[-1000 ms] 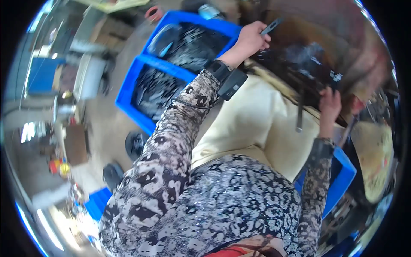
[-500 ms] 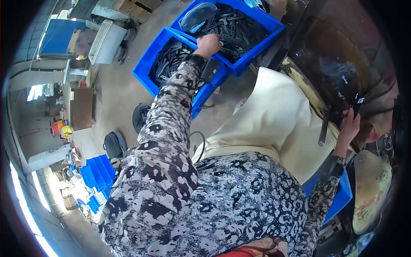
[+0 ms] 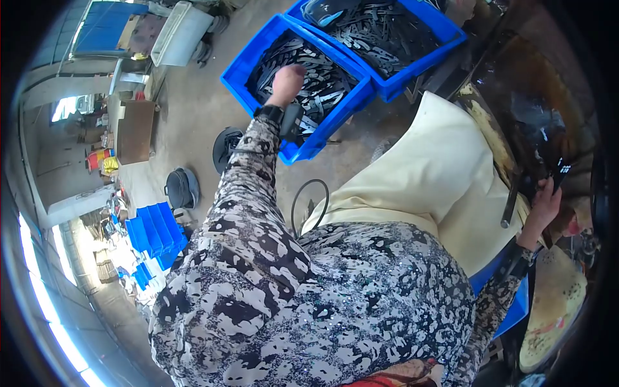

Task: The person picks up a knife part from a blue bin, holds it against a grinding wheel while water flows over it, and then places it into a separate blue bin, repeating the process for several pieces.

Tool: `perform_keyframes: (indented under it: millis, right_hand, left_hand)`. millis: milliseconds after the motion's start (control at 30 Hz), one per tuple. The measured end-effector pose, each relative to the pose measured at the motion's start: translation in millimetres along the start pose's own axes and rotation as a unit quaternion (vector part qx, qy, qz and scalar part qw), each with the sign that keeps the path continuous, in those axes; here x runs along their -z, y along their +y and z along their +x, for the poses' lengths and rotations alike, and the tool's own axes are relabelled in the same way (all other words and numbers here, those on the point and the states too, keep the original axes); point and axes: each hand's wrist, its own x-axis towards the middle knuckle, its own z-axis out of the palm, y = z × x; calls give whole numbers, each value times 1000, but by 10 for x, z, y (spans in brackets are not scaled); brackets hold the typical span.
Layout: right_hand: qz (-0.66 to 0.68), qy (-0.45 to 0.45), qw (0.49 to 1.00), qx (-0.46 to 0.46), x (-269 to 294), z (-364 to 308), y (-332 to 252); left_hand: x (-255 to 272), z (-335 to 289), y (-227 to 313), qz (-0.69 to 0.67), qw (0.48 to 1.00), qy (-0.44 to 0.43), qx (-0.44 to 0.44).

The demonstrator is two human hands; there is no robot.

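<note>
My left hand (image 3: pixel 288 84) is over the left blue bin (image 3: pixel 233 79), which is heaped with flat dark metal pieces (image 3: pixel 329 90). Its fingers look curled; whatever may be inside them is hidden. At the far right my right hand (image 3: pixel 545 209) grips a dark flat piece (image 3: pixel 560 175) with bright glints on it. That piece is over a wet, brown-stained work surface (image 3: pixel 516 77). A second blue bin (image 3: pixel 445 46), adjoining the first, holds more of the dark metal pieces.
A cream apron (image 3: pixel 412 174) covers my lap. Beside it a metal rod (image 3: pixel 510 203) sticks out from the work surface. A clear plastic bag (image 3: pixel 322 11) lies in the far bin. A dark round stool (image 3: pixel 227 148) and stacked blue crates (image 3: pixel 155 231) stand on the left.
My left hand has moved left and nearer, from beside the far bin's edge to over the left bin. My right hand keeps its grip. The whole view has shifted somewhat.
</note>
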Motion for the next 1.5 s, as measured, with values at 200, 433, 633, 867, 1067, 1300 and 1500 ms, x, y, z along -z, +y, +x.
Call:
perform_keyframes:
  millis: [200, 433, 633, 867, 1067, 1300, 1500]
  right_hand:
    - [9, 12, 1000, 18, -50, -91, -236]
    - [-7, 1, 1000, 15, -41, -30, -193]
    - [-44, 22, 998, 24, -17, -45, -197]
    - [-78, 27, 994, 74, -111, -102, -205]
    - [-51, 47, 992, 105, -118, -118, -208]
    - [-47, 46, 993, 103, -134, -153, -247]
    - [-28, 39, 994, 98, -138, -154, -239]
  left_hand:
    - [-297, -492, 136, 19, 995, 2, -99]
    - [-350, -235, 557, 112, 939, 14, -326]
    - [-282, -143, 598, 303, 860, -3, -410]
    - [-351, -86, 498, 291, 827, 28, -480]
    - [-426, -10, 556, 347, 782, 10, -517]
    - [-325, -97, 554, 336, 816, -92, -461]
    - [-239, -259, 572, 213, 890, -101, -390]
